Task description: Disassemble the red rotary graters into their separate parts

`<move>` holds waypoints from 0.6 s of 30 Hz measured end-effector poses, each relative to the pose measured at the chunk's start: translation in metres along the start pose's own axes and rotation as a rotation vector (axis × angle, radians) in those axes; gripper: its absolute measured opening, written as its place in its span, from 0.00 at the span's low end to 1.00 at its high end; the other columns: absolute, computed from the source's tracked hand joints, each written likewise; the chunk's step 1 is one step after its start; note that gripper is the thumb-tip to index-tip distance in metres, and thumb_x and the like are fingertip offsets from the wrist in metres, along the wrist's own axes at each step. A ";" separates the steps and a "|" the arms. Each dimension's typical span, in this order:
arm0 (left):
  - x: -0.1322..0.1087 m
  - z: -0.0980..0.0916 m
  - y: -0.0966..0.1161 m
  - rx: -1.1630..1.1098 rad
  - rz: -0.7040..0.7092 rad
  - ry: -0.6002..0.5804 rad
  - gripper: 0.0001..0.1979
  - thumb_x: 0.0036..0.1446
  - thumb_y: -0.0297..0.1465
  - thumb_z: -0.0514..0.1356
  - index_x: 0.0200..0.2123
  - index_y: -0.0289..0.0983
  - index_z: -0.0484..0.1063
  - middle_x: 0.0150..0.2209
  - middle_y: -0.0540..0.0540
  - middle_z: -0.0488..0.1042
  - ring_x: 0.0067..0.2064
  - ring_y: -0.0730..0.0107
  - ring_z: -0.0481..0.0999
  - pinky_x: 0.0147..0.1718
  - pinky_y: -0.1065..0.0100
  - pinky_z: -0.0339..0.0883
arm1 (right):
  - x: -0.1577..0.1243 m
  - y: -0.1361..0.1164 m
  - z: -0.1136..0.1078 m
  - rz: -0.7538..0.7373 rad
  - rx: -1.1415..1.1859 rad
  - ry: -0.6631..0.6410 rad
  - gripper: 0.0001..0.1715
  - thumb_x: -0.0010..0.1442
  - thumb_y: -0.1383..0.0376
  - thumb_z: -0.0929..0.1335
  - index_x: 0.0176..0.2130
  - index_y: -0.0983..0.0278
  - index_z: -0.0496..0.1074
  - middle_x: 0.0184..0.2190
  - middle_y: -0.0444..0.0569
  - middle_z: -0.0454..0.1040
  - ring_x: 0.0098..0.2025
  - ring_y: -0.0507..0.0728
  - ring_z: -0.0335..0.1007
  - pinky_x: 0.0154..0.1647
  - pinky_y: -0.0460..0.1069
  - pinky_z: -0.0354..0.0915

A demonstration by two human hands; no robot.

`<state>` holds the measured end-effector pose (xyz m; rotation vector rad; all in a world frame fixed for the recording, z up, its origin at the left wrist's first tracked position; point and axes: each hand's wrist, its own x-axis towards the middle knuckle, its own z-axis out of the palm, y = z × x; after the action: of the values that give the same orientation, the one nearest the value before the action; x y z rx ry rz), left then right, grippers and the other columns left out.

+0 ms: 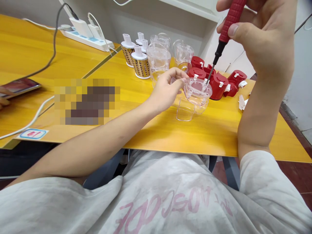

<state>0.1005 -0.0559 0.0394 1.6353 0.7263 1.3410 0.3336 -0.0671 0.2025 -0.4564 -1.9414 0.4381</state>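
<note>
My right hand [260,35] grips a screwdriver [229,26] by its red handle, with the shaft slanting down to the left. The tip meets the rim of a clear plastic housing [198,91], near its right side. My left hand [168,87] pinches the left edge of this housing, which stands upright on the table. Just behind it are several red plastic parts [219,85] with white tabs. More clear housings [158,57] stand beyond my left hand, beside perforated metal drums [140,66] with white stems.
A white power strip [87,39] with plugs and cables lies at the back left. Another person's fingers [3,97] hold a phone [21,87] at the left edge. A numbered label [32,134] sticks to the yellow table [151,135]. A pale scrap [242,102] lies by my right forearm.
</note>
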 end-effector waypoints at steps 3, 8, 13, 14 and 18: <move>0.000 0.000 0.000 0.007 0.012 0.002 0.04 0.68 0.30 0.62 0.44 0.39 0.75 0.43 0.45 0.78 0.46 0.65 0.80 0.40 0.69 0.78 | 0.001 0.002 -0.002 0.045 -0.076 -0.023 0.26 0.54 0.71 0.75 0.52 0.56 0.80 0.52 0.37 0.84 0.56 0.52 0.85 0.51 0.47 0.88; 0.000 0.001 -0.003 0.039 0.023 0.011 0.04 0.69 0.31 0.61 0.45 0.40 0.74 0.44 0.45 0.79 0.46 0.63 0.81 0.41 0.67 0.79 | 0.004 0.003 -0.007 -0.042 -0.180 -0.078 0.31 0.57 0.51 0.85 0.55 0.57 0.81 0.55 0.34 0.84 0.52 0.46 0.86 0.51 0.40 0.84; 0.001 0.000 -0.005 0.055 0.031 0.010 0.03 0.70 0.31 0.62 0.45 0.40 0.75 0.44 0.45 0.79 0.46 0.62 0.82 0.42 0.65 0.80 | 0.003 0.001 -0.008 0.017 -0.163 -0.038 0.27 0.56 0.58 0.84 0.54 0.51 0.82 0.53 0.36 0.84 0.57 0.51 0.84 0.49 0.43 0.86; 0.001 0.000 -0.005 0.047 0.032 0.007 0.03 0.70 0.31 0.62 0.45 0.40 0.75 0.44 0.46 0.79 0.46 0.63 0.81 0.42 0.66 0.79 | 0.002 0.001 -0.008 0.023 -0.144 -0.034 0.27 0.55 0.61 0.83 0.54 0.50 0.81 0.51 0.36 0.84 0.58 0.52 0.83 0.49 0.45 0.87; 0.000 0.000 -0.003 0.024 0.027 0.004 0.04 0.69 0.31 0.61 0.45 0.40 0.75 0.43 0.46 0.78 0.46 0.64 0.80 0.41 0.68 0.78 | 0.000 0.003 -0.005 -0.034 -0.003 -0.010 0.29 0.53 0.69 0.78 0.54 0.54 0.78 0.51 0.36 0.82 0.58 0.53 0.82 0.51 0.50 0.90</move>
<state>0.1007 -0.0547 0.0371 1.6676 0.7278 1.3595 0.3386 -0.0639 0.2025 -0.4236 -1.9570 0.4159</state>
